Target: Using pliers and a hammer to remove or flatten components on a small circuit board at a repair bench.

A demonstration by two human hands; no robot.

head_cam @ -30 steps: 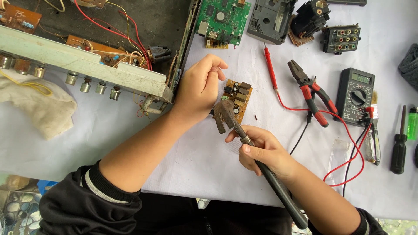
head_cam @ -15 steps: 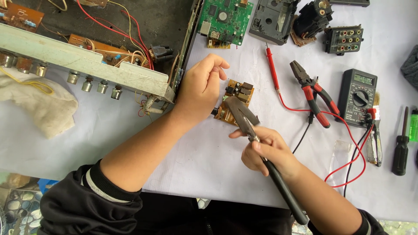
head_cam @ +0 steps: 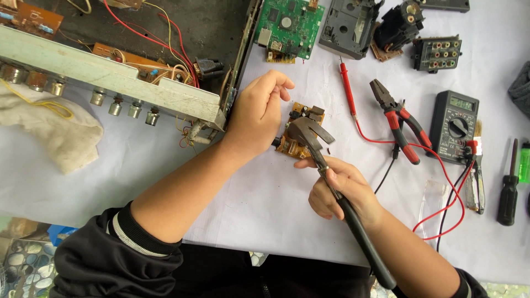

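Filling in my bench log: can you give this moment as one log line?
left hand: steadies small brown circuit board | right hand: grips hammer, head over board | nearby: red-handled pliers, multimeter

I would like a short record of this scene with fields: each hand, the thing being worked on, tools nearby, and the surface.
left hand: rests on the left edge of the small board
right hand: grips a hammer by its black handle; its head is over the board
small board: brown, flat on the table
tools nearby: pliers with red handles, multimeter with red and black leads, screwdriver
other parts: green board, open chassis, cloth
surface: white table
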